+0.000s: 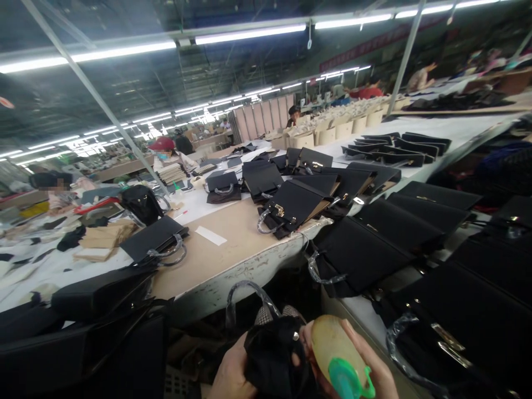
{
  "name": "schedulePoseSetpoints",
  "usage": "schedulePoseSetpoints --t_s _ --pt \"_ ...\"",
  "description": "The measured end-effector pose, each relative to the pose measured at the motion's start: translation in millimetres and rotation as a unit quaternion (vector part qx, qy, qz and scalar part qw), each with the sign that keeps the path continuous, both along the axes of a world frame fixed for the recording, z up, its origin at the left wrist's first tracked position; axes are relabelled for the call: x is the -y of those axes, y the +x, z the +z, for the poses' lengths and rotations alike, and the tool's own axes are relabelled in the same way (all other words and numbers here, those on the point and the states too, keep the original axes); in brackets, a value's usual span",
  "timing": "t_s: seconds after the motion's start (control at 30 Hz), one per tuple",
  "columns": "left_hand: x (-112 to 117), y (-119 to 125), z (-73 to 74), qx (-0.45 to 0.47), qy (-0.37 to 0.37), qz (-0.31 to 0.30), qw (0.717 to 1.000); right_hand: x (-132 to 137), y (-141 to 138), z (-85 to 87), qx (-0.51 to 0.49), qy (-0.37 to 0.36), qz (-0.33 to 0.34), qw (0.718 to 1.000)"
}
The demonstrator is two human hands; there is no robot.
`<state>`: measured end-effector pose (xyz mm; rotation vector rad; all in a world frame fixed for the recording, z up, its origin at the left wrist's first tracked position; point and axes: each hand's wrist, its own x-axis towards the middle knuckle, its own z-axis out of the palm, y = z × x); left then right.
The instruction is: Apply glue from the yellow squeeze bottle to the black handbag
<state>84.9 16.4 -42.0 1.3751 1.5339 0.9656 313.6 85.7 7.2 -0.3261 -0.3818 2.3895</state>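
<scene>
Low in front of me, my left hand (231, 367) grips a black handbag (276, 360), whose plastic-wrapped handle (249, 287) arches up beyond it. A small metal stud shows on the dark material. My right hand (372, 354) is wrapped round a yellowish squeeze bottle (334, 341) with a green cap (346, 377), tilted so that the cap points towards me. The bottle is close beside the bag; whether they touch I cannot tell. The fingers of my left hand are partly hidden by the bag.
Black handbags (366, 244) lie in rows at my right, and more black bags (100, 293) are stacked at my left. Ahead, the worktable (233, 244) bears a white strip (211, 235) and several bags. Co-workers (164, 152) sit beyond it.
</scene>
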Motion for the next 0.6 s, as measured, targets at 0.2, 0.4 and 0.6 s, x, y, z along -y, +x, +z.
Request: schedulePoseSetpoints --t_s 0.2,0.4,0.6 --pt "-4.6 18.7 21.6 0.031 -0.010 -0.044 0.998 -12.5 -23.5 2.9 -0.062 0.012 -0.004 0.998" --pt "-5.8 24.8 38.3 0.111 -0.071 0.028 0.991 -26.1 -11.7 7.2 -0.077 -0.004 0.012 0.997" --pt "16.8 -2.1 10.9 0.113 -0.136 0.201 0.963 -26.6 44.4 -0.7 0.016 0.009 0.041 0.999"
